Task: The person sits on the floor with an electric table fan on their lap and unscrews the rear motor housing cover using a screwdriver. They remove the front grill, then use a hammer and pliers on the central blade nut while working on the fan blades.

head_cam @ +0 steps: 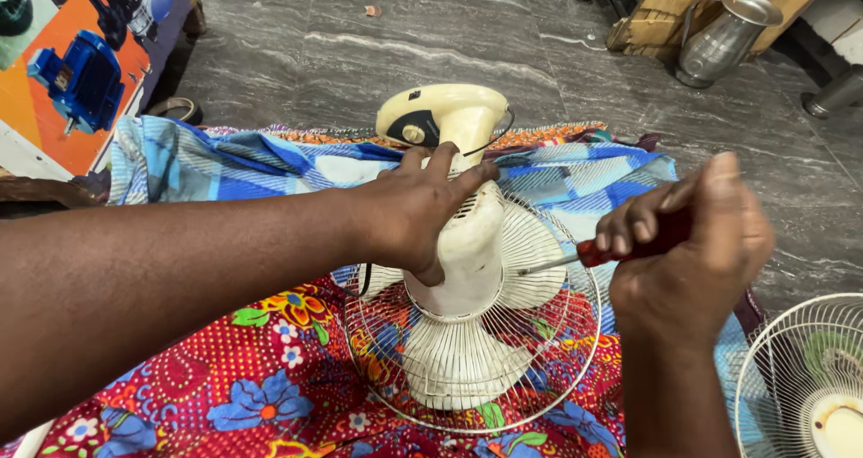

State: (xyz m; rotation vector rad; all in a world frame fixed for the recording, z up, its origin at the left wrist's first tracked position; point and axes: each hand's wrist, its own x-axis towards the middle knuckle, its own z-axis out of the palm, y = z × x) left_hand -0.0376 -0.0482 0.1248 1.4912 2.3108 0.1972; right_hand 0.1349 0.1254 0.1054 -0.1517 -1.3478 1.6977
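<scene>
A cream table fan (467,260) lies face down on patterned cloth, its wire rear grille (575,332) spread around the motor housing and its base (440,116) pointing away from me. My left hand (418,211) grips the motor housing from the left. My right hand (683,247) is closed on a red-handled screwdriver (598,253), whose metal shaft points left and touches the side of the housing.
A red floral cloth (270,377) and a blue checked cloth (225,166) cover the floor under the fan. A second wire fan grille (800,377) lies at the lower right. A steel jug (724,35) and wooden crate (665,13) stand at the back right; a printed poster (72,71) is at left.
</scene>
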